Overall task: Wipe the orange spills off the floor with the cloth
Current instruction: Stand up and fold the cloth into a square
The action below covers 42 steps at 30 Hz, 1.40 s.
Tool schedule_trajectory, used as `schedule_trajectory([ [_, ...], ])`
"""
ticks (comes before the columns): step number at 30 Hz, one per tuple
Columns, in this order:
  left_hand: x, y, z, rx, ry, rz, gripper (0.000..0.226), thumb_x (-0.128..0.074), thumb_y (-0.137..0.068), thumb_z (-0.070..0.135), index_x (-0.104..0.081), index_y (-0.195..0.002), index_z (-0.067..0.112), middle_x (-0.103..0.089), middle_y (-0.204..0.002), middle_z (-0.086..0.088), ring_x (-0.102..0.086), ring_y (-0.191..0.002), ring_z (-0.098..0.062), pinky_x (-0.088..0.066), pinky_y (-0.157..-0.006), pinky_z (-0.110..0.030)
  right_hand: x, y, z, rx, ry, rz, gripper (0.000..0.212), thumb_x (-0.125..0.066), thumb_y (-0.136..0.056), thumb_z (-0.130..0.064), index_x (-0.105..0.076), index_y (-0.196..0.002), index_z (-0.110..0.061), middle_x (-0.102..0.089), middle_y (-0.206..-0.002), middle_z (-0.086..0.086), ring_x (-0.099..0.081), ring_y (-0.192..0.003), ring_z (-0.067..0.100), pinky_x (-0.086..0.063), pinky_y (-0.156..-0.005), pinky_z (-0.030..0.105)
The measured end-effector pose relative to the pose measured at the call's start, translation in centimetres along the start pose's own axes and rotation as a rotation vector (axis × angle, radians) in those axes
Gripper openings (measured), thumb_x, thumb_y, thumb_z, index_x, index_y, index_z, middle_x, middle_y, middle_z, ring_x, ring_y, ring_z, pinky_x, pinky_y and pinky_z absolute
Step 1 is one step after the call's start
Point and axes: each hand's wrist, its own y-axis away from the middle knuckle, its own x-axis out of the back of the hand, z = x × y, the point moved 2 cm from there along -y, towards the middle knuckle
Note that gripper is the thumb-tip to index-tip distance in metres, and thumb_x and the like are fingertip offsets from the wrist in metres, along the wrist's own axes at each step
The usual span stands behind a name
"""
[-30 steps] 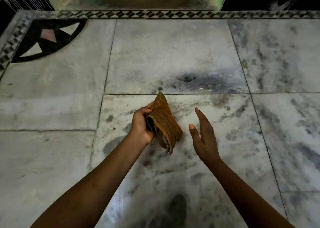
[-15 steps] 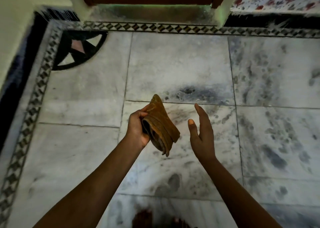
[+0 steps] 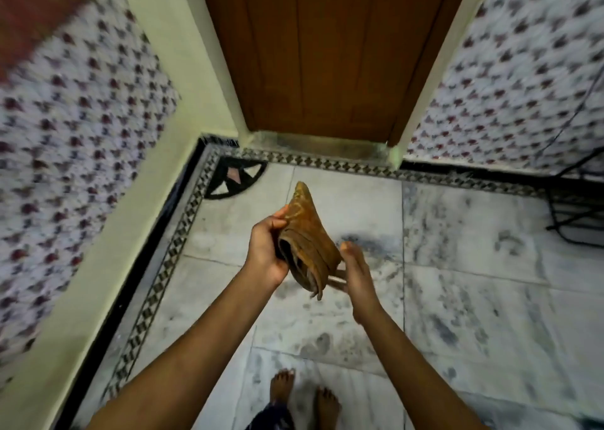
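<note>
We stand on a grey-veined marble floor (image 3: 457,266), both forearms stretched forward at chest height. Our left hand (image 3: 266,253) grips the folded brown-orange cloth (image 3: 307,240), fingers curled round its left edge with the thumb on top. The cloth sits in the air between the hands, well above the floor, its pointed corner sticking up and its layered folds hanging down.

Our right hand (image 3: 354,272) touches the cloth's lower right side; the fingers are blurred and partly behind the fabric, so we cannot tell whether they pinch it or only rest against it.

Dark smudges mark the marble tiles ahead and to the right. No orange patch is clear to us on the floor from here.

A patterned black-and-white border strip (image 3: 157,282) runs along the floor edge, with a quarter-circle inlay (image 3: 237,181) at the corner. A brown wooden door (image 3: 323,53) stands straight ahead. Floral wall tiles (image 3: 75,125) sit either side. Our bare feet (image 3: 304,393) show at the bottom edge. Black cables (image 3: 575,201) lie at far right.
</note>
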Motion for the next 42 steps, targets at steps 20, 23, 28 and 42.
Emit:
schedule_trajectory([
  [20, -5.3, 15.9, 14.7, -0.432, -0.313, -0.133, 0.033, -0.03, -0.096, 0.009, -0.059, -0.111, 0.014, -0.064, -0.087, -0.012, -0.06, -0.08, -0.025, -0.049, -0.068, -0.034, -6.2, 14.0, -23.9, 0.54, 0.029, -0.203, 0.024, -0.055, -0.093, -0.015, -0.062, -0.115, -0.016, -0.067, -0.099, 0.002, -0.062, -0.09, 0.01, -0.048, -0.066, 0.02],
  [23, -4.7, 17.0, 17.1, -0.424, -0.449, -0.164, 0.033, -0.031, -0.097, 0.011, -0.059, -0.114, 0.013, -0.064, -0.088, -0.011, -0.06, -0.081, -0.024, -0.049, -0.07, -0.034, -8.0, 15.5, -24.8, 0.579, 0.03, -0.205, 0.022, -0.054, -0.093, -0.015, -0.063, -0.113, -0.018, -0.067, -0.097, 0.001, -0.062, -0.09, 0.01, -0.046, -0.066, 0.019],
  [28, -3.5, 18.5, 20.1, -0.449, -0.702, -0.141, 0.03, -0.036, -0.096, 0.012, -0.062, -0.107, 0.021, -0.062, -0.109, -0.008, -0.055, -0.104, -0.025, -0.043, -0.083, -0.037, -10.1, 17.3, -26.1, 0.648, 0.016, -0.183, 0.024, -0.054, -0.093, -0.013, -0.063, -0.115, -0.017, -0.066, -0.092, 0.002, -0.061, -0.082, 0.008, -0.047, -0.059, 0.013],
  [42, -5.7, 21.0, 18.1, -0.883, -1.021, -0.373, 0.024, -0.071, -0.082, 0.02, -0.065, -0.102, 0.03, -0.065, -0.107, 0.005, -0.059, -0.105, -0.012, -0.051, -0.09, -0.031, -12.0, 20.4, -24.4, 0.547, -0.054, -0.224, 0.037, -0.042, -0.093, 0.006, -0.052, -0.127, -0.004, -0.061, -0.11, 0.018, -0.063, -0.087, 0.018, -0.055, -0.062, 0.018],
])
